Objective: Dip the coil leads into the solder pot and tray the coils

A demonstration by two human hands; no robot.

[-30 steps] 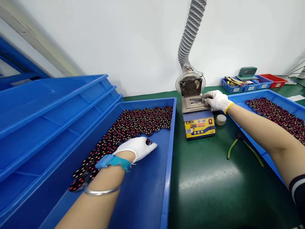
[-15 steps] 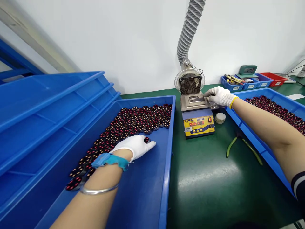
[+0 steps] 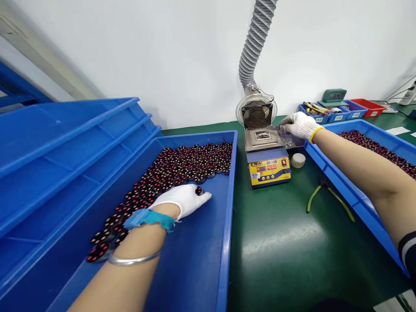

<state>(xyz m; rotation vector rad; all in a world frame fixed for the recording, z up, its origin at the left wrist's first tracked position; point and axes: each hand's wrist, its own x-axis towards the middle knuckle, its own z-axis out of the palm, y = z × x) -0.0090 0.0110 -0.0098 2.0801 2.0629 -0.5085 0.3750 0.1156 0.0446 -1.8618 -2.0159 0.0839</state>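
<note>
My left hand (image 3: 185, 199), in a white glove with a blue wrist strap, lies in the big blue tray (image 3: 201, 260) with its fingers closed round one small round dark coil (image 3: 199, 190). Rows of the same dark red-marked coils (image 3: 185, 167) fill the tray's far part. My right hand (image 3: 299, 125), also gloved, reaches over the back right corner of the solder pot (image 3: 268, 156) and pinches a thin metal tool whose tip lies by the pot's square bath (image 3: 262, 135).
A grey ribbed extraction hose (image 3: 255, 43) with a fan (image 3: 256, 115) stands behind the pot. Green-handled cutters (image 3: 328, 201) and a small round tin (image 3: 298, 160) lie on the green mat. A second blue tray of coils (image 3: 373, 147) is at right; stacked blue trays (image 3: 65, 147) at left.
My right hand has drawn back from the middle of the pot's top to its back right corner. My left hand has stayed on the coil in the tray.
</note>
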